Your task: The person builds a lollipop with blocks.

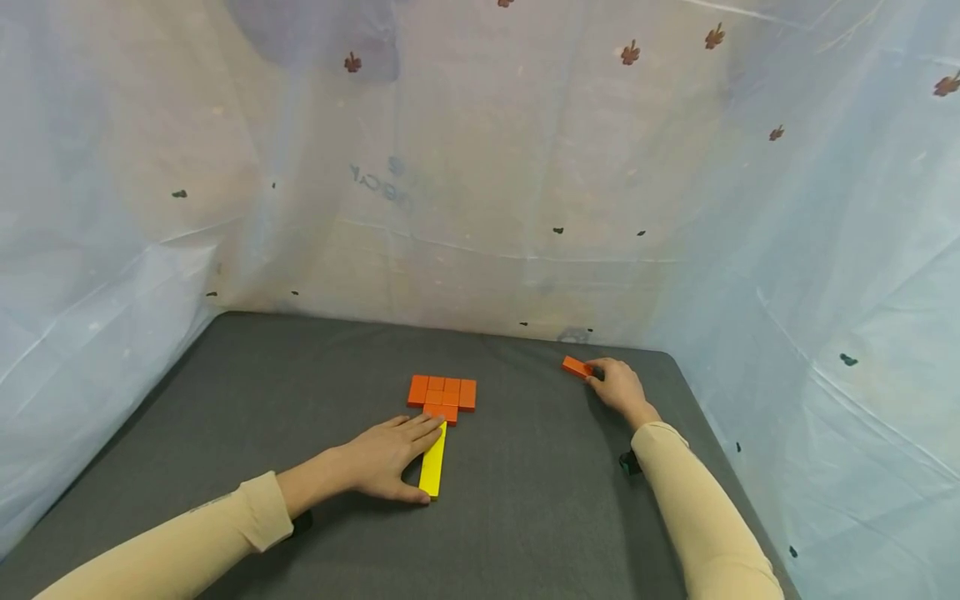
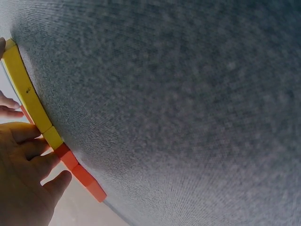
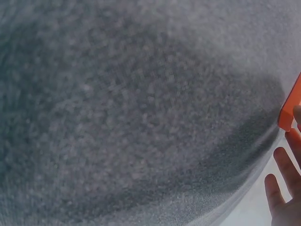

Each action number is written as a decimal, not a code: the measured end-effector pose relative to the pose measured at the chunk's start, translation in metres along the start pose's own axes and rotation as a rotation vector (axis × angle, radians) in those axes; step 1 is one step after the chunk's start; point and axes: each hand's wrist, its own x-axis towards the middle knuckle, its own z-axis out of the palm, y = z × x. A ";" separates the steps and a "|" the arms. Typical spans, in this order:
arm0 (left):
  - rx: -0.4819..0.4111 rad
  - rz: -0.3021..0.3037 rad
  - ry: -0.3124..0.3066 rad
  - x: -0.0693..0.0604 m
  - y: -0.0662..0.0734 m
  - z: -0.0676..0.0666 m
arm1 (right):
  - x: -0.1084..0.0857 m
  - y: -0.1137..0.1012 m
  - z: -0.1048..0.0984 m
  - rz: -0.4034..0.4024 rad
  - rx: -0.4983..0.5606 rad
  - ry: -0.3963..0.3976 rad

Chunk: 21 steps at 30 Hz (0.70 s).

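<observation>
My left hand (image 1: 384, 458) lies with fingers extended over the left side of a yellow strip (image 1: 432, 471), its thumb at the strip's near end. From the left wrist, the strip reads as a long yellow block (image 2: 27, 89) with a short yellow block (image 2: 52, 138) end to end. Beyond it, touching, sits a flat group of orange blocks (image 1: 442, 397), wider at the far side; fingertips reach its nearest piece. Toward the far right, my right hand (image 1: 621, 388) pinches a separate orange block (image 1: 574, 367) by its near end. That orange block (image 3: 290, 110) appears at the right wrist view's edge.
A dark grey cloth-covered table (image 1: 517, 483) lies under everything. Translucent plastic sheeting (image 1: 465, 183) hangs behind it and along both sides, close to the table's far edge.
</observation>
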 end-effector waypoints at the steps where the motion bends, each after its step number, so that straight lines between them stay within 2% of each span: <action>1: 0.000 0.001 0.000 0.000 0.000 0.000 | 0.000 0.000 0.000 0.003 0.002 0.000; 21: -0.010 0.010 0.011 0.000 0.001 -0.002 | 0.003 0.001 0.008 0.020 0.040 0.042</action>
